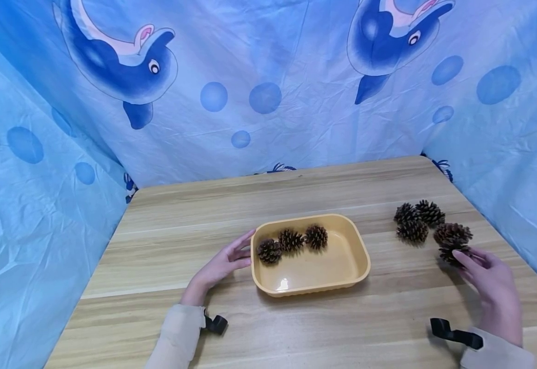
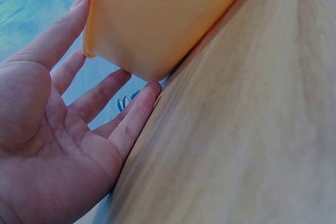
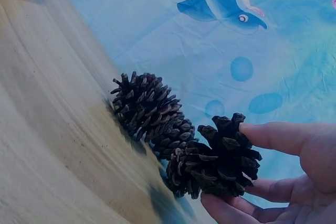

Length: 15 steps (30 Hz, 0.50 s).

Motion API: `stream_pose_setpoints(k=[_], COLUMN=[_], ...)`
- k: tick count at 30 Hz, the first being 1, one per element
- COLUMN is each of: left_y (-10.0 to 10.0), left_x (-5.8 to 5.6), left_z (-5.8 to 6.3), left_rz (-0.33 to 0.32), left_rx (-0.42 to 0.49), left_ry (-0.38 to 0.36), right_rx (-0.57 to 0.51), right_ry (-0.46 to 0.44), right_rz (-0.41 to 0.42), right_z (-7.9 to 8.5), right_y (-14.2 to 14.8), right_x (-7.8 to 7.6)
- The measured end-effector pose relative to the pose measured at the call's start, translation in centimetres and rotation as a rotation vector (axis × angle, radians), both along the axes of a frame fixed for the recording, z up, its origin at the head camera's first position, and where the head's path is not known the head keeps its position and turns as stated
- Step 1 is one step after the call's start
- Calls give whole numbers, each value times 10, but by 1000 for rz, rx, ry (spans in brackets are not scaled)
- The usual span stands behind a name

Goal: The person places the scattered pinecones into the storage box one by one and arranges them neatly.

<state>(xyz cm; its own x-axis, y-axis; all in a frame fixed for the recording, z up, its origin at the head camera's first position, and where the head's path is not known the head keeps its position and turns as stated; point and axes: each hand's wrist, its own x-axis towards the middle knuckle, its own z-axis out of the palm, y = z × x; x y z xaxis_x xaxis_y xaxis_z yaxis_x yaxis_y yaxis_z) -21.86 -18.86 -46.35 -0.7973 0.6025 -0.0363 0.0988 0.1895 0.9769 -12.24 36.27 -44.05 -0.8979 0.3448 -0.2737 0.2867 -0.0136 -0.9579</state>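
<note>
A yellow plastic basin (image 1: 312,277) sits mid-table with three pine cones (image 1: 291,240) lying along its far left part. My left hand (image 1: 222,264) is at the basin's left end; in the left wrist view its extended fingers (image 2: 100,95) touch the wall and rim. On the right side of the table, my right hand (image 1: 492,277) pinches a dark pine cone (image 3: 226,158) between thumb and fingers. Right behind that one lies another pine cone (image 1: 453,233), overlapping it in the head view. A cluster of three more pine cones (image 1: 413,230) rests farther back.
The wood-grain table (image 1: 180,220) is enclosed by a blue cloth (image 1: 296,128) printed with dolphins and bubbles, along the back and both sides. Black straps (image 1: 216,324) with small devices are worn at both wrists, over pale sleeves (image 1: 173,335).
</note>
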Motion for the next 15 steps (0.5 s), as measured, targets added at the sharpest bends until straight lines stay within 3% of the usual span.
stream_pose_setpoints(k=[3,15], left_y=[1,1], left_x=[0,0], left_z=[0,-1], left_rz=[-3,4], left_rx=[11,7], left_ry=[-1,0], right_rx=[-51,-83], right_ry=[25,29], right_rz=[7,32], right_z=[2,12], right_y=[0,-5], right_x=[0,0])
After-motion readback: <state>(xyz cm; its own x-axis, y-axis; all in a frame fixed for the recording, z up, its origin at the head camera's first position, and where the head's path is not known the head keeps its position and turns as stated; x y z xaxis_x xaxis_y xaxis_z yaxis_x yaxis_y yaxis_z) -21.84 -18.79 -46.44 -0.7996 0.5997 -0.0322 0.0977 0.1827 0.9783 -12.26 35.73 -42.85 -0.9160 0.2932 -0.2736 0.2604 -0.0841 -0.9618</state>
